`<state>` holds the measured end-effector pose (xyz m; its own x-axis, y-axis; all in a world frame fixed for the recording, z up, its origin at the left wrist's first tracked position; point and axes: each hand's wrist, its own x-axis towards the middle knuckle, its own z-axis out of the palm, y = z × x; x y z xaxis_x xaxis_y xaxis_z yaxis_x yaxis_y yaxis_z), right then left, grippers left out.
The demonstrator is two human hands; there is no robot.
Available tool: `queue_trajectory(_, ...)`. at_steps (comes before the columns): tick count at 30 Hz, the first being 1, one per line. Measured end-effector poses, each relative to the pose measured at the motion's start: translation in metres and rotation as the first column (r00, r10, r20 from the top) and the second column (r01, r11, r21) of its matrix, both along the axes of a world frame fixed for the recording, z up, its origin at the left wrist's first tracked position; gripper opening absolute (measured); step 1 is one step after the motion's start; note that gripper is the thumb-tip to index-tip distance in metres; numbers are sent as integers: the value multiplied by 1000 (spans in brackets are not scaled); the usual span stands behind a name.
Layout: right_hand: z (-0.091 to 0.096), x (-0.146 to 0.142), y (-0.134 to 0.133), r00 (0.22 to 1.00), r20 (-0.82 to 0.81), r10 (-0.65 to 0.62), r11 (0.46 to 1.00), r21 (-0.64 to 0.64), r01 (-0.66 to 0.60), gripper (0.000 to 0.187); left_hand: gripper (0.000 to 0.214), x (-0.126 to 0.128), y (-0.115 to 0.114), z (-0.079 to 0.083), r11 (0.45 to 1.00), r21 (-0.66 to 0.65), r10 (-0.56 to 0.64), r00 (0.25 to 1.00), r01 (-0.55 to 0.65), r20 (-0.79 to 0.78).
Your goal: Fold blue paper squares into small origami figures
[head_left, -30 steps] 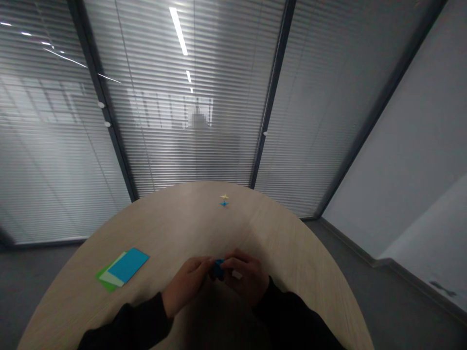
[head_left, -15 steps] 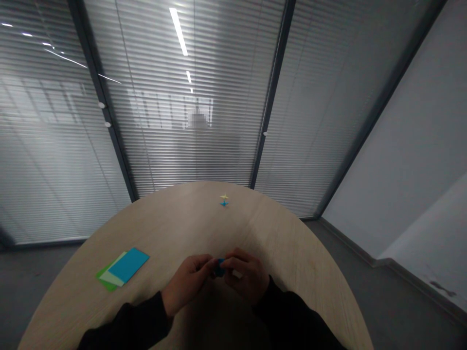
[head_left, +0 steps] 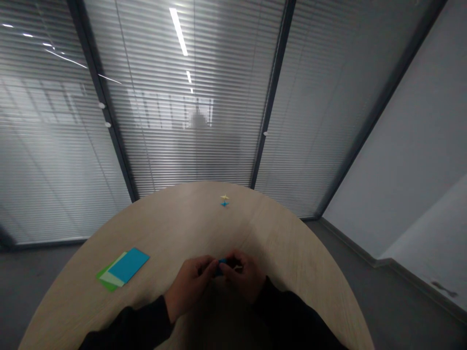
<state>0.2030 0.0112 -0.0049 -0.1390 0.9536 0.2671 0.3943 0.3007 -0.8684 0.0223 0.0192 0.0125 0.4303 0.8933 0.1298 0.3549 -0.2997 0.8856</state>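
Observation:
Between my two hands, near the front of the table, is a small folded piece of blue paper (head_left: 222,261), mostly covered by fingers. My left hand (head_left: 192,279) pinches it from the left with thumb and forefinger. From the right, my right hand (head_left: 243,274) grips it too, its fingers curled and the thumb pressed close to the left thumb. Off to the left lies a stack of paper sheets, a blue sheet (head_left: 130,265) over a pale green sheet (head_left: 111,278) and a brighter green sheet (head_left: 105,273).
Two small folded paper figures, a yellow one (head_left: 224,197) and a blue one (head_left: 224,204), stand at the far side of the round wooden table (head_left: 175,218). Beyond its edge are window blinds (head_left: 197,155) and, to the right, a white wall (head_left: 408,146).
My right thumb has moved in toward the left one and my right fingers have shifted around the blue paper, so less of it shows. The sheets and small figures have stayed put.

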Motion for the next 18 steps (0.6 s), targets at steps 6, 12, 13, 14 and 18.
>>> queue_trajectory(6,-4,5,3,996,-72,-51,996,-77,45,15,41,0,0,-2,1000,22,16,1000,-16,-5)
queue_trajectory(12,0,5,1,999,36,-7,1000,21,6,12,32,0,0,-3,999,20,25,1000,-26,11)
queue_trajectory(13,1,4,0,999,52,-13,999,36,11,12,31,0,0,-3,1000,12,23,1000,-23,10)
queue_trajectory(14,1,4,0,998,66,-24,999,50,20,11,29,0,0,-3,1000,10,22,1000,-22,4)
queue_trajectory(18,1,1,-1,996,91,-24,996,83,17,10,25,-1,0,-1,997,56,57,997,-55,-45)
